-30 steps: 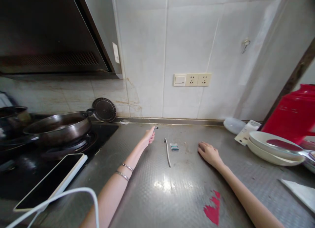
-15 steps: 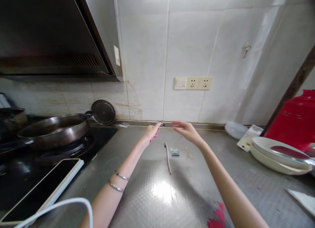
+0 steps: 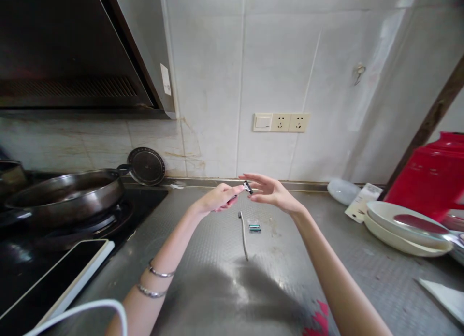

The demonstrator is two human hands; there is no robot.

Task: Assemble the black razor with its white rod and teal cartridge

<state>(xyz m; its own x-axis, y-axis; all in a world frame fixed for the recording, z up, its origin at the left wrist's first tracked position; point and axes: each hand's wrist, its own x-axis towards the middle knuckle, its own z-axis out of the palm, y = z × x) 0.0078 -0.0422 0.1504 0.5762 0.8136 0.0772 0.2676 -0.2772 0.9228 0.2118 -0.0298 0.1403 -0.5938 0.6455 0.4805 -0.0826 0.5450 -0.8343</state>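
My left hand (image 3: 222,197) is closed around what looks like a razor (image 3: 248,187), its small black-and-silver head sticking out past the thumb. Fingers apart and curved, my right hand (image 3: 268,191) reaches in from the right beside that head; I cannot tell whether it touches. Below the hands, a thin pale handle (image 3: 243,237) with a dark tip lies lengthwise on the metal counter (image 3: 203,278). To its right is a small teal-and-black razor cartridge (image 3: 254,227).
On the left, a steel pan (image 3: 68,193) sits on the black stove, with a phone (image 3: 58,287) and white cable (image 3: 97,304) nearer. Stacked plates (image 3: 402,229) and a red container (image 3: 431,176) stand right. Wall sockets (image 3: 282,123) are behind.
The right hand has moved left, its fingers now around the razor head. The left hand has turned, bringing the head more into view. The camera view has shifted slightly.
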